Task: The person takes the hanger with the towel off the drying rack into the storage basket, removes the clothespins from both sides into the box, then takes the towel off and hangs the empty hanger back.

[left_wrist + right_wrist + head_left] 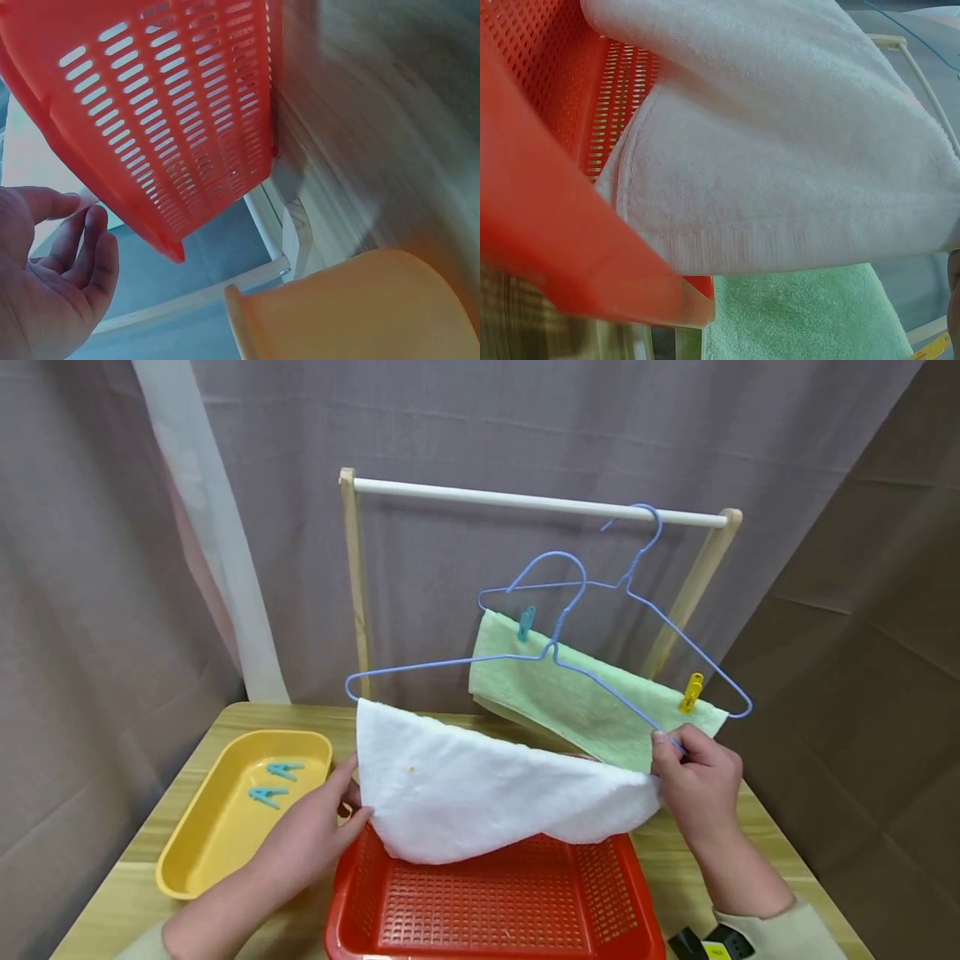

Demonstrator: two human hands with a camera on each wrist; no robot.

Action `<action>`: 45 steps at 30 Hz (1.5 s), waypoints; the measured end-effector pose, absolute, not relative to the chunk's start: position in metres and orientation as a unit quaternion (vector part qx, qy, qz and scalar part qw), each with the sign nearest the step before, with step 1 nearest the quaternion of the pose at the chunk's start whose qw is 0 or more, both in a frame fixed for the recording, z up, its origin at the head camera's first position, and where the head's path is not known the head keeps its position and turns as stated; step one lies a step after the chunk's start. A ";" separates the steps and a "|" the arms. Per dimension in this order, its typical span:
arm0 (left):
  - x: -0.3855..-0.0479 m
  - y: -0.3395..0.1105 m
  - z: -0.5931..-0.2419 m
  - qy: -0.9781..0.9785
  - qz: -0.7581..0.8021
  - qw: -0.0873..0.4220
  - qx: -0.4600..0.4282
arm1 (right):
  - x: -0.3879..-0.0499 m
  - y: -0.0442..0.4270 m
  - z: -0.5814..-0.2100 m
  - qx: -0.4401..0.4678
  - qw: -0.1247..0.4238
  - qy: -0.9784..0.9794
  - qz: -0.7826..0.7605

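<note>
A white towel hangs folded over the lower bar of a blue wire hanger, above the red basket. My right hand grips the hanger's right corner, with the towel's right end against its fingers. At the towel's left edge, my left hand pinches the cloth between thumb and fingers. The left wrist view shows this left hand beside the basket's slotted wall. From the right wrist, the towel fills most of the view.
Behind, a second blue hanger hangs from the rack's white rod. It carries a green towel with a teal clothespin and a yellow clothespin. On the left, a yellow tray holds two teal clothespins.
</note>
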State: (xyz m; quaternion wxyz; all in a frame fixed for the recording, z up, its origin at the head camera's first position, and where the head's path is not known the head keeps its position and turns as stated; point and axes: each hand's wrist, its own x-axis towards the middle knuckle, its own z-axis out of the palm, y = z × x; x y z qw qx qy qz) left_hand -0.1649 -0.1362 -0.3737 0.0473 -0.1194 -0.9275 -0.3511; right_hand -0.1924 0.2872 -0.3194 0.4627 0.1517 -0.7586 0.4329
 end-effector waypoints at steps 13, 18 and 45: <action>-0.170 -0.145 -0.353 -0.908 -0.407 0.050 -0.085 | -0.185 0.288 -0.317 0.161 0.484 -0.766 0.390; -0.170 -0.147 -0.344 -0.902 -0.415 0.073 -0.091 | -0.184 0.292 -0.320 0.164 0.488 -0.765 0.385; -0.171 -0.140 -0.331 -0.894 -0.436 0.083 -0.066 | -0.180 0.292 -0.321 0.167 0.488 -0.771 0.374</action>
